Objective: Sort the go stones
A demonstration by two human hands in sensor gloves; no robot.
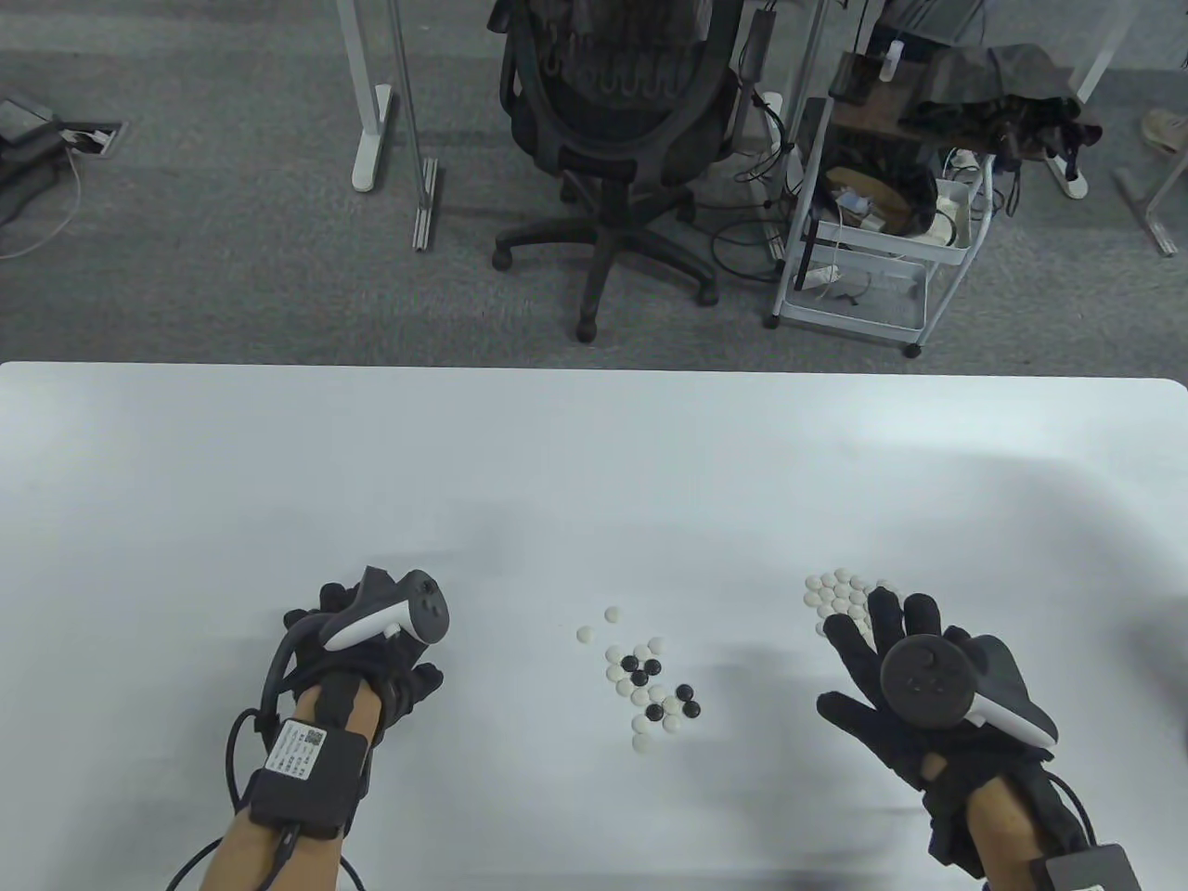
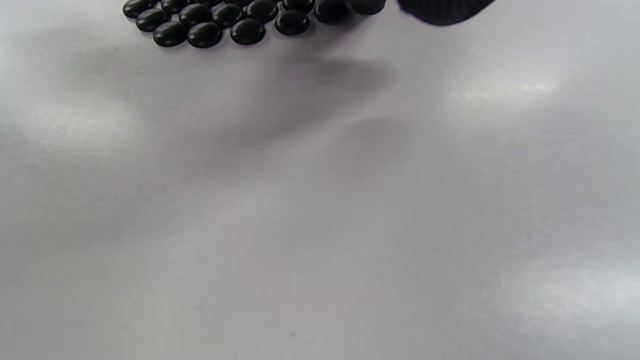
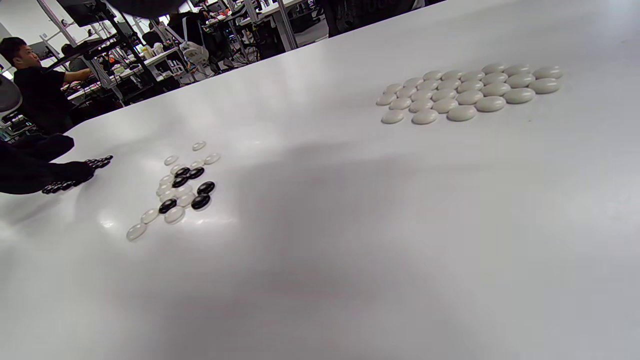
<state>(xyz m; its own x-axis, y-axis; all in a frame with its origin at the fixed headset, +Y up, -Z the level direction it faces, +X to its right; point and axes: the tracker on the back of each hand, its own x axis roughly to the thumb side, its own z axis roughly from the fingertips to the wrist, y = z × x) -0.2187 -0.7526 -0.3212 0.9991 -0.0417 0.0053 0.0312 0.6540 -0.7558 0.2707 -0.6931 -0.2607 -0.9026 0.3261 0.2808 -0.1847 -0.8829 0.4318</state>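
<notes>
A mixed heap of black and white Go stones (image 1: 645, 682) lies at the table's front centre. A tidy patch of white stones (image 1: 840, 594) sits to its right, also in the right wrist view (image 3: 465, 92). My right hand (image 1: 877, 640) hovers with straight fingers over that patch's near edge and holds nothing. My left hand (image 1: 371, 650) rests at the front left with its fingers loosely bent downward. Black stones (image 2: 225, 22) in rows lie under it, with one fingertip (image 2: 440, 10) beside them. The right wrist view shows the left hand (image 3: 40, 172) lying by those black stones (image 3: 97, 162).
The white table (image 1: 594, 464) stretches bare behind the stones to its far edge. An office chair (image 1: 613, 121) and a wire cart (image 1: 872, 232) stand on the floor beyond. A person sits at far desks in the right wrist view (image 3: 35, 95).
</notes>
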